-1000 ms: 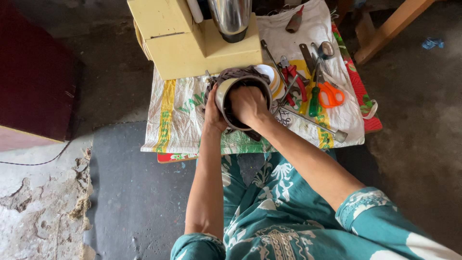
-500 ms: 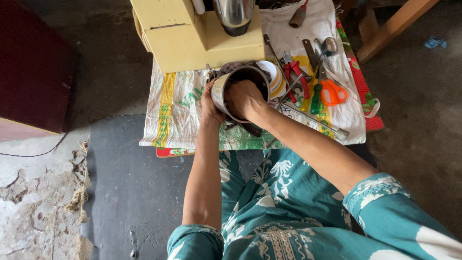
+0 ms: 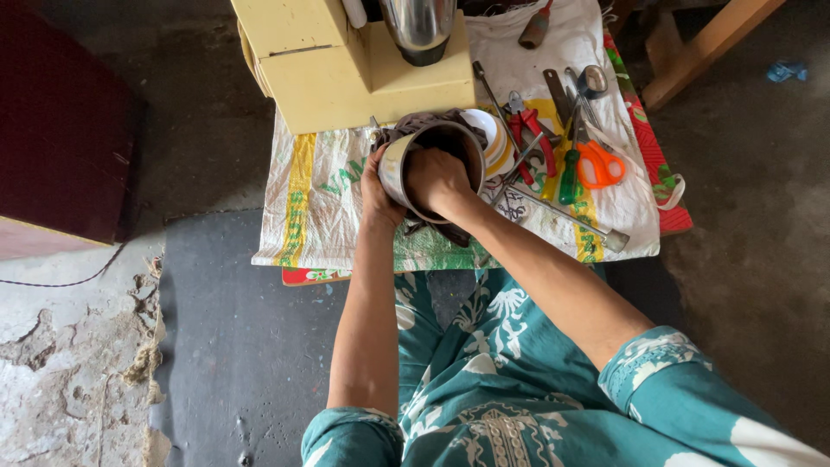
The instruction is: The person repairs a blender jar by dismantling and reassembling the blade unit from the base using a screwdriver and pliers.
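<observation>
From the head camera, you look straight down at your own two arms reaching forward over a woven white sack cloth (image 3: pixel 320 207) spread on the floor. Your left hand (image 3: pixel 378 192) wraps around the outside of a round steel vessel (image 3: pixel 393 169), fingers curled against its left wall and holding it tipped so that its mouth faces you. Your right hand (image 3: pixel 435 177) is pushed into the vessel's open mouth; the knuckles show, but the fingertips are buried inside, so you cannot tell whether they are spread or closed on something. A dark cloth (image 3: pixel 424 121) shows along the vessel's far rim and again below your right wrist.

The vessel sits above the near middle of the sack cloth, just in front of a pale yellow machine body (image 3: pixel 346 69) that carries a shiny steel jar (image 3: pixel 419 26). Just beside the vessel, on its right, lies a white bowl with yellow bands (image 3: pixel 493 143). Further right, on the cloth, tools lie scattered: red-handled pliers (image 3: pixel 532 130), a green-handled screwdriver (image 3: pixel 568 173), orange-handled scissors (image 3: pixel 599 164) and a long metal rod (image 3: pixel 575 220). Your lap, in teal patterned fabric (image 3: pixel 484 380), fills the lower part of the view.
</observation>
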